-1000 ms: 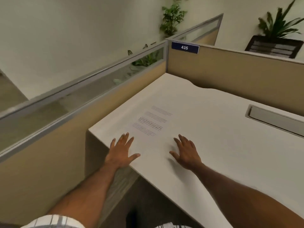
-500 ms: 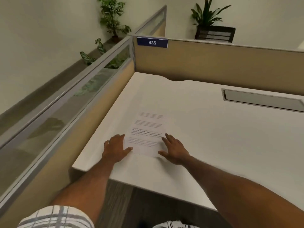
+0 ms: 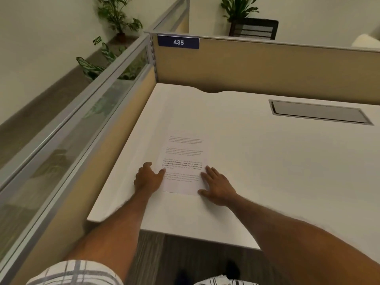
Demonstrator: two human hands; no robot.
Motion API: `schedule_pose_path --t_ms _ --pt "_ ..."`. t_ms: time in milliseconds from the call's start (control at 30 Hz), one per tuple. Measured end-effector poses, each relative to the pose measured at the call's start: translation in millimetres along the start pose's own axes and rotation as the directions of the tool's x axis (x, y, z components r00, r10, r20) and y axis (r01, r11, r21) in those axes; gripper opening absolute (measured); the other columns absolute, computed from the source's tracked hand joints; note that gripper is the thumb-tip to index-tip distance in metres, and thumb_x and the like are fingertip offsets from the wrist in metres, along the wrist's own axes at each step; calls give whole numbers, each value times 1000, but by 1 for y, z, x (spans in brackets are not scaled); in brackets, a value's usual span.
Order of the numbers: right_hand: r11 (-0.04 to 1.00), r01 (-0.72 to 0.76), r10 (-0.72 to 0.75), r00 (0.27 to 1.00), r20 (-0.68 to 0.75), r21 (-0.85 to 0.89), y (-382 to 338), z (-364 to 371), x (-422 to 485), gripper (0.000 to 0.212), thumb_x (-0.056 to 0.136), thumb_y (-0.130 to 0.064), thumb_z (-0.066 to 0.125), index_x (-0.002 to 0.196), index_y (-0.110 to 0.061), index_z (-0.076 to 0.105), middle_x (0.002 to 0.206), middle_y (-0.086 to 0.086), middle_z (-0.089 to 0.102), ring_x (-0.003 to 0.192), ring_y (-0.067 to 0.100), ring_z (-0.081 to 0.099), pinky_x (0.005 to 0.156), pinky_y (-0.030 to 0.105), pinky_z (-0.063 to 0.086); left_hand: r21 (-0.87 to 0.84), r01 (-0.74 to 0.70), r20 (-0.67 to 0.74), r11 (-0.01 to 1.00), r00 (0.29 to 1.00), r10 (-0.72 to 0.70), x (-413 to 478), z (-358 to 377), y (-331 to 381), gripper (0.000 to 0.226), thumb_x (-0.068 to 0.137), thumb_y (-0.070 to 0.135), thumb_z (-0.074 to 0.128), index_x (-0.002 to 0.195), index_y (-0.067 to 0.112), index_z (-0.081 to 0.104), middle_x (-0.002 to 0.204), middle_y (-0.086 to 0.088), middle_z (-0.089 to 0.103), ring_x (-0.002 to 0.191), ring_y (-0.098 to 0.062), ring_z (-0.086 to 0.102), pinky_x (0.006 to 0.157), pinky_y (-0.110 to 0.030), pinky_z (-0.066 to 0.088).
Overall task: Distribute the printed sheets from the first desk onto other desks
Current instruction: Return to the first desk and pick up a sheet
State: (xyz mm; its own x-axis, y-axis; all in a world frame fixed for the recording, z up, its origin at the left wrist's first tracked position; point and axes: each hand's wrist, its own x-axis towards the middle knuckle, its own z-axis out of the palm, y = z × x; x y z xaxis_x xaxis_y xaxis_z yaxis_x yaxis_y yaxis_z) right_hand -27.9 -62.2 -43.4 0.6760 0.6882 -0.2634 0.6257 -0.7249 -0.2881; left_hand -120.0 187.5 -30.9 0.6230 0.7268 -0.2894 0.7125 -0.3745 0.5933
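Beige cubicle walls close in a white table on its far and left sides, and on the near left part of that table lies one printed sheet, flat, its long side running away from the person. White paper on a white top makes the sheet's far edge and upper corners hard to pick out; only the near edge and the blocks of text mark it clearly, and the text itself is too small and soft to read. The left hand lies palm down beside the sheet's left edge, fingers loosely curled, thumb tip on the paper; the curled fingers hide whether anything is pinched, so it seems to press rather than hold. The right hand lies flat and spread at the sheet's near right corner, fingertips over the right edge, gripping nothing. Both forearms run out of the bottom of the view, where plaid cloth is cut off. Farther right a grey slot is set into the table, its inside not visible. A blue sign reading 435 sits on the far wall. Behind the left wall's glass strip, leafy plants show only in part and blurred. Another plant and a dark chair back rise beyond the far wall.
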Motion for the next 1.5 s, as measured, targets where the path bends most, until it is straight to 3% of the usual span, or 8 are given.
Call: schedule_pose_path --t_ms 267,400,767,900,1100,1233,1367,1500 --pt "1000 -18 18 1000 -22 -3 2 6 1 78 93 -60 42 156 -22 16 166 4 -1 153 22 0 123 43 9 -184 103 59 978 994 -93 11 -9 3 60 79 39 76 129 11 58 133 -13 61 117 -31 60 101 -41 49" --pt "1000 -21 21 1000 -9 2 2 5 0 78 94 -60 42 156 -23 14 166 2 -4 153 21 -2 123 42 6 -251 96 85 963 993 -76 16 -12 4 22 84 36 73 84 15 71 110 -15 73 89 -28 64 87 -38 53" --pt "1000 16 -16 1000 -17 -8 5 0 1 78 93 -61 43 156 -23 17 166 3 1 152 21 2 121 40 9 -336 74 233 939 972 6 15 -6 -7 27 90 17 67 115 5 67 113 -13 71 98 -28 67 82 -33 52" --pt "982 -4 21 996 -88 189 6 -4 -2 81 93 -58 49 156 -19 17 165 3 11 151 19 12 122 36 14 -393 36 213 919 976 53 11 -5 -7 26 93 12 62 118 9 65 114 -11 71 90 -23 66 73 -29 51" --pt "613 -132 349 930 -118 779 -6 -18 -4 82 89 -48 65 152 -14 25 151 5 39 127 21 49 103 31 40 -553 34 170 832 983 73 0 -2 -1 18 95 15 60 111 24 65 106 0 71 79 -6 65 57 -19 48" --pt "298 -204 485 874 36 932 1 -31 -3 81 88 -55 62 150 -14 28 139 5 49 121 23 54 104 43 46 -601 38 194 798 976 100 -11 9 21 20 96 19 58 115 21 64 104 3 71 80 -9 65 55 -22 46" --pt "6 -55 498 866 44 998 23 -50 -10 47 89 -43 67 122 -9 62 116 3 71 102 21 70 90 43 57 -636 9 234 772 955 182 -28 31 51 25 98 22 56 123 22 58 110 3 70 89 -16 66 61 -27 48" --pt "122 -15 594 802 -61 992 59 -70 -31 25 87 -21 71 108 -6 69 106 9 74 88 23 72 74 37 60 -660 -14 251 751 938 239 -47 57 81 24 99 23 55 123 25 54 108 9 67 89 -9 65 58 -26 50"
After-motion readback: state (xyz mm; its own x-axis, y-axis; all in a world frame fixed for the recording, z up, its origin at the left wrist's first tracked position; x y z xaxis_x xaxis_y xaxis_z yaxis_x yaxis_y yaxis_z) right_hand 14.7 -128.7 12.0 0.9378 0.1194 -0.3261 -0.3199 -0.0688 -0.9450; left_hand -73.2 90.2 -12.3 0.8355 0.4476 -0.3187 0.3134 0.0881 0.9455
